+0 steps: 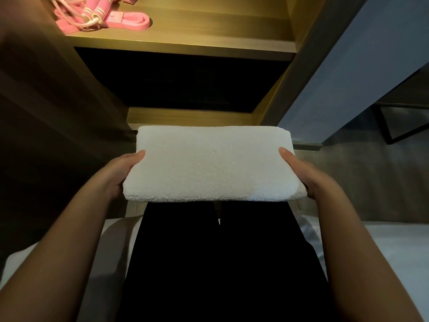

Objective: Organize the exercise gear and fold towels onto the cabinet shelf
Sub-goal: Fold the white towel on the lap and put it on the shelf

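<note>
Upper left: pink jump rope (92, 10), handles together, cord looped, lying on the lit cabinet shelf (197, 36). A pink strap (132, 21) lies flat just beside it, touching the rope pile. Below the shelf is a dark open compartment.

Left hand (120, 173): grips the left short edge of the towel, thumb flat on top (fingers go under the cloth, out of sight).

Centre: white towel (213, 163), folded into a thick rectangle, held level in the air between both hands. It is in front of the cabinet, lower than the lit shelf and well apart from it, above the person's black trousers (220, 263).

Right hand (301, 176): grips the right short edge the same way, thumb on top.

Far right: white bedding (383, 252) low in view, grey wall (348, 77) above it.
</note>
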A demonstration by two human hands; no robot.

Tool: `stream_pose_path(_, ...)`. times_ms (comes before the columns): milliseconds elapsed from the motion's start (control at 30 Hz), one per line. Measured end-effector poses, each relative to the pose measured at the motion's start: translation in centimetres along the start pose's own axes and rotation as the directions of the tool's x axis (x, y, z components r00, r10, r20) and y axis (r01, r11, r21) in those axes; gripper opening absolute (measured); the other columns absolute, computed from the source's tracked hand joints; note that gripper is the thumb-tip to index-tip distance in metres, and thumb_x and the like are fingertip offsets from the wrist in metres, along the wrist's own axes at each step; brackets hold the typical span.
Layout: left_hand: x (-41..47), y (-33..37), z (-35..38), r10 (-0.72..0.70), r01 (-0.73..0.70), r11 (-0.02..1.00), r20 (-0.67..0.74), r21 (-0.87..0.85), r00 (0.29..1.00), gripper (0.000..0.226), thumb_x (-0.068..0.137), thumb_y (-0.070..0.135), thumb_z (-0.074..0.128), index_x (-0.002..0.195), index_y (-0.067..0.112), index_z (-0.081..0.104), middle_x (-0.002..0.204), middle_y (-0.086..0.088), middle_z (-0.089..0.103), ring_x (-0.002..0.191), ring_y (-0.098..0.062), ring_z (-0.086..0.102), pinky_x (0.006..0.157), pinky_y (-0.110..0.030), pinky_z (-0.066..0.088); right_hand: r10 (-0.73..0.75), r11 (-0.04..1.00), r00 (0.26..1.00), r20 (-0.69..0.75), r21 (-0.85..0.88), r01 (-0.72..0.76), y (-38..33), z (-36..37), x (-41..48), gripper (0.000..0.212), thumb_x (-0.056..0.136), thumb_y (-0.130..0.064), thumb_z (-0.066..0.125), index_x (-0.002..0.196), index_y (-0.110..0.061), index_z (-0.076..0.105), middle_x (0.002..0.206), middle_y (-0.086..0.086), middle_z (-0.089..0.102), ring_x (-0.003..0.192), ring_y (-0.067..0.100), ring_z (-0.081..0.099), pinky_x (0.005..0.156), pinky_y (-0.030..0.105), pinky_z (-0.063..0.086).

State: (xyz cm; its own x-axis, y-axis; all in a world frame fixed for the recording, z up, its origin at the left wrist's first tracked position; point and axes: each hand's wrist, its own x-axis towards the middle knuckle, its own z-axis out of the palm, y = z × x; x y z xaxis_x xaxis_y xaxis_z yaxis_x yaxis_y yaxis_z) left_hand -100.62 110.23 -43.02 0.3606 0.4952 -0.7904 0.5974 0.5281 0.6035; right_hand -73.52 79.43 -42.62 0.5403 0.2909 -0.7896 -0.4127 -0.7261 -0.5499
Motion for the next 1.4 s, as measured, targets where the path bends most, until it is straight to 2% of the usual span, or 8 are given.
stream_pose_path(167,-0.5,3.5,1.2,-0.010,0.008,0.995,0.019,0.099,1.000,0.022,0.094,0.029,0.046,0.087,0.010,0.055,0.090,-0.012,0.055,0.081,-0.026,0.057,0.077,-0.036,0.045,-0.024,0.995,0.999,-0.030,-0.099,0.021,-2.2,-0.6,0.2,0.045,0.098,-0.041,0.050,0.136,-0.018,0.042,0.114,0.005,0.058,0.089,0.022,0.058,0.069,0.039,0.046)
stream_pose_path(300,-0.5,4.0,3.5,0.031,-0.032,0.981,0.008,0.191,0.999,0.064,0.096,0.058,0.043,0.140,0.012,0.047,0.138,-0.009,0.054,0.125,-0.029,0.052,0.110,-0.043,0.036,-0.034,0.999,0.997,-0.071,-0.023,0.033,-3.0,0.6,0.0,0.044,0.101,-0.040,0.039,0.136,-0.013,0.044,0.108,0.007,0.061,0.089,0.026,0.060,0.069,0.035,0.046)
stream_pose_path(533,0.3,3.3,1.8,0.371,-0.261,0.848,-0.166,0.462,0.914,0.059,0.098,0.056,0.040,0.141,0.015,0.038,0.123,-0.005,0.052,0.096,-0.021,0.053,0.062,-0.032,0.039,-0.375,0.923,0.894,-0.245,-0.194,0.334,-2.6,1.1,0.6,0.049,0.097,-0.053,0.044,0.133,-0.020,0.037,0.116,-0.002,0.049,0.095,0.016,0.051,0.070,0.034,0.041)
stream_pose_path(700,0.3,2.4,2.6,0.272,-0.132,0.846,-0.205,0.517,0.940,0.066,0.097,0.055,0.042,0.144,0.009,0.033,0.137,-0.014,0.048,0.117,-0.034,0.051,0.084,-0.042,0.042,-0.256,0.943,0.949,-0.186,-0.264,0.203,-2.1,2.1,0.9,0.061,0.097,-0.052,0.044,0.145,-0.017,0.028,0.143,0.009,0.044,0.123,0.031,0.048,0.096,0.049,0.043)
stream_pose_path(833,-1.0,3.3,3.8,0.569,-0.255,0.541,-0.126,0.801,0.813,0.068,0.096,0.053,0.041,0.149,0.013,0.027,0.153,-0.012,0.031,0.137,-0.033,0.035,0.109,-0.053,0.034,-0.466,0.728,0.862,-0.199,-0.640,0.245,-3.8,2.0,-0.3,0.073,0.097,-0.054,0.040,0.155,-0.024,0.007,0.161,0.006,0.018,0.145,0.036,0.021,0.113,0.056,0.024)
stream_pose_path(1000,-3.0,3.5,9.0,0.710,-0.435,0.163,0.201,0.885,0.675,0.069,0.098,0.054,0.027,0.156,0.023,0.007,0.163,0.001,-0.005,0.149,-0.017,-0.009,0.118,-0.048,-0.003,-0.589,0.332,0.796,0.139,-0.857,0.395,-3.8,7.2,-2.1,0.062,0.098,-0.059,0.015,0.154,-0.035,0.001,0.163,-0.009,-0.008,0.149,0.020,-0.010,0.117,0.054,-0.003)
stream_pose_path(1200,-2.3,1.8,12.3,0.578,-0.350,-0.010,0.291,0.937,0.763,0.066,0.096,0.062,0.010,0.155,0.032,0.003,0.164,-0.001,-0.005,0.150,-0.022,-0.009,0.118,-0.056,-0.005,-0.465,0.355,0.868,0.172,-0.862,0.361,-3.8,6.1,-2.1,0.063,0.097,-0.060,0.011,0.154,-0.036,-0.003,0.162,-0.007,-0.014,0.149,0.023,-0.015,0.117,0.055,-0.008)
stream_pose_path(1400,-1.8,1.2,11.9,0.569,-0.372,-0.075,0.346,0.925,0.746,0.064,0.094,0.062,0.008,0.153,0.041,-0.001,0.164,-0.003,-0.003,0.150,-0.024,-0.008,0.116,-0.058,-0.007,-0.620,0.285,0.769,0.156,-0.869,0.405,-4.7,9.1,-2.9,0.061,0.098,-0.060,0.012,0.153,-0.039,-0.001,0.162,-0.009,-0.014,0.149,0.023,-0.015,0.114,0.057,-0.011)
